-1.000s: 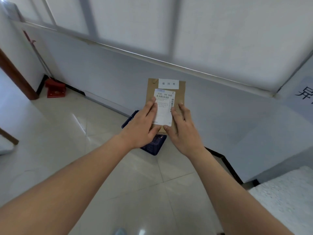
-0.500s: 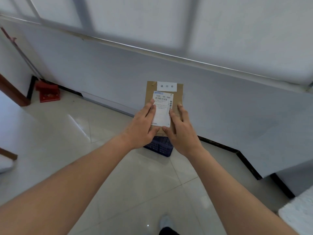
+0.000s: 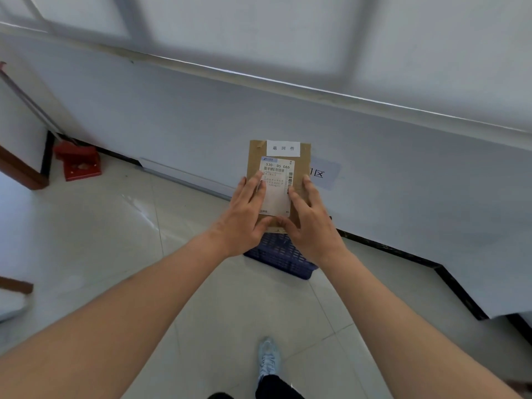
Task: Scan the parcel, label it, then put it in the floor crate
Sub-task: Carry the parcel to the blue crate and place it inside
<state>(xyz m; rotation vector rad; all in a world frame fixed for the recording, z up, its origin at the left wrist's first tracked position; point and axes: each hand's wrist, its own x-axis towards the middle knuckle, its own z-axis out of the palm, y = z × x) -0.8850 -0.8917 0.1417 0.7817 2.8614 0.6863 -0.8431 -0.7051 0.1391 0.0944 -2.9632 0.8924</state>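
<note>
Parcel: I hold a flat brown parcel (image 3: 300, 156) out at arm's length, above the blue crate (image 3: 283, 256) on the floor.
Left hand: my left hand (image 3: 244, 217) grips the parcel's lower left, fingers (image 3: 253, 184) spread flat over its face, thumb at the bottom edge.
Right hand: my right hand (image 3: 312, 223) grips the lower right, fingers clamped on the parcel the same way.
Labels: a white shipping label (image 3: 277, 185) with barcodes sits between my hands; 1 smaller white sticker (image 3: 283, 148) lies along the top edge.
Crate: against the wall, partly hidden behind the parcel and hands.
Floor: pale tiles (image 3: 115, 240); a red stand (image 3: 79, 164) near the left corner; 1 shoe (image 3: 268, 358) below.
</note>
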